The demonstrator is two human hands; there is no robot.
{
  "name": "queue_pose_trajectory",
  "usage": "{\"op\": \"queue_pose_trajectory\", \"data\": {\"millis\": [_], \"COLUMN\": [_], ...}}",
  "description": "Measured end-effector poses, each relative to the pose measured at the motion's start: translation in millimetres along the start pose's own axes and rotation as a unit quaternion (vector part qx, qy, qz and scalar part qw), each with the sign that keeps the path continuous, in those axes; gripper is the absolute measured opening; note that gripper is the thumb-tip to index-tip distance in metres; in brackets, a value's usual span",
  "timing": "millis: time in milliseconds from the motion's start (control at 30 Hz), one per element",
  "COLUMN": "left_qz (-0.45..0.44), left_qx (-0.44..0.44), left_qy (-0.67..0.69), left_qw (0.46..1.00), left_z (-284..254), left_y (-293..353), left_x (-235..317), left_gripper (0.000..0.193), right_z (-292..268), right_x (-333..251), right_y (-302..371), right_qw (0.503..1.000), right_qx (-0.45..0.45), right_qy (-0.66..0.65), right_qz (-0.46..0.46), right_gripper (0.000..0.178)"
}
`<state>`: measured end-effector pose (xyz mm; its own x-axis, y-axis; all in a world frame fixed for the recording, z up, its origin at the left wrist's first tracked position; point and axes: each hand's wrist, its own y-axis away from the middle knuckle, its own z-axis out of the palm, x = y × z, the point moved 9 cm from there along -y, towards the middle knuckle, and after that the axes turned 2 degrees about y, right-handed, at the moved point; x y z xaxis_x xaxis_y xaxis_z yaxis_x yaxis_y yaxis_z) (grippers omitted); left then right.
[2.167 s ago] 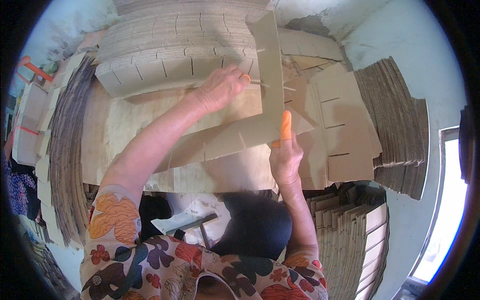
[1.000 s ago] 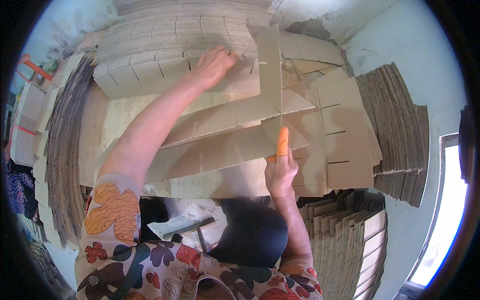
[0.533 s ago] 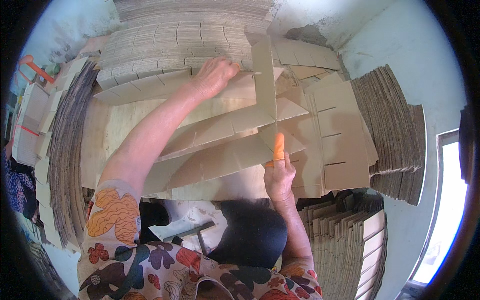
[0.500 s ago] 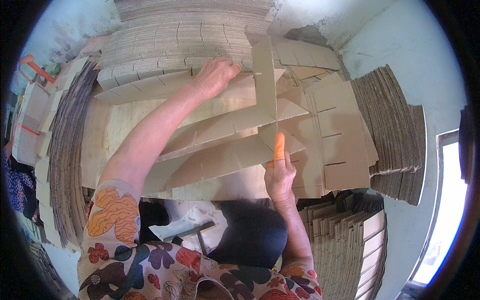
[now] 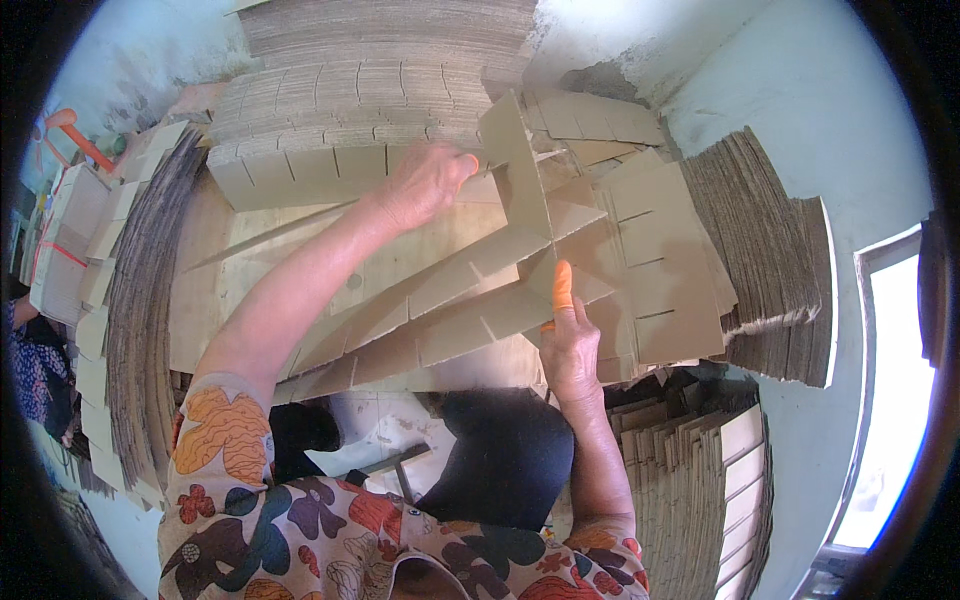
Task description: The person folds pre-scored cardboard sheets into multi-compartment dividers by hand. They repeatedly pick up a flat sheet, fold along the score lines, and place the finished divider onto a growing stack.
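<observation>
My left hand (image 5: 435, 185) is closed on a slotted cardboard strip (image 5: 275, 237), which appears nearly edge-on and slants down to the left. Its right end meets a crosswise cardboard strip (image 5: 516, 172); whether their slots are engaged I cannot tell. My right hand (image 5: 571, 345), with orange covers on thumb and finger, pinches the near end of that crosswise piece. Two long slotted strips, a farther one (image 5: 432, 283) and a nearer one (image 5: 425, 345), stand across it and reach toward the lower left.
Beyond the wooden table top (image 5: 330, 270) stands a long stack of slotted strips (image 5: 330, 165). More cardboard piles flank it, a left stack (image 5: 150, 270) and a right stack (image 5: 760, 240). Flat slotted sheets (image 5: 675, 270) lie beside my right hand. A black rounded object (image 5: 500, 455) sits below the table edge.
My left hand has come nearer with its strip, away from the far stack, and the strip has turned edge-on. The crosswise strip's far end has tilted left. My right hand keeps its grip.
</observation>
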<state>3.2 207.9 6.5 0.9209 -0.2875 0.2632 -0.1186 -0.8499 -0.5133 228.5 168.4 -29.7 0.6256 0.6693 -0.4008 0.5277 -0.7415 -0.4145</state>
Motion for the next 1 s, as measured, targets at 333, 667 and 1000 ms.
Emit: {"op": "queue_pose_trajectory", "data": {"millis": [333,667,1000], "left_qz": [-0.096,-0.104,-0.182], "left_qx": [-0.043,-0.14,-0.113], "left_qy": [0.017,0.08,0.083], "left_qw": [0.994,0.981,0.973], "left_z": [22,68,-26], "left_y": [37,57,102], "left_x": [-16,-23,2], "left_gripper": [0.006,0.01,0.041], "right_z": [7,44,11], "right_x": [-10,9,9], "right_y": [8,22,4], "right_qw": [0.996,0.984,0.979], "right_qx": [-0.072,-0.163,-0.191], "right_qy": [0.0,0.013,-0.007], "right_qz": [-0.045,-0.074,-0.074], "right_gripper": [0.081,0.056,0.044]}}
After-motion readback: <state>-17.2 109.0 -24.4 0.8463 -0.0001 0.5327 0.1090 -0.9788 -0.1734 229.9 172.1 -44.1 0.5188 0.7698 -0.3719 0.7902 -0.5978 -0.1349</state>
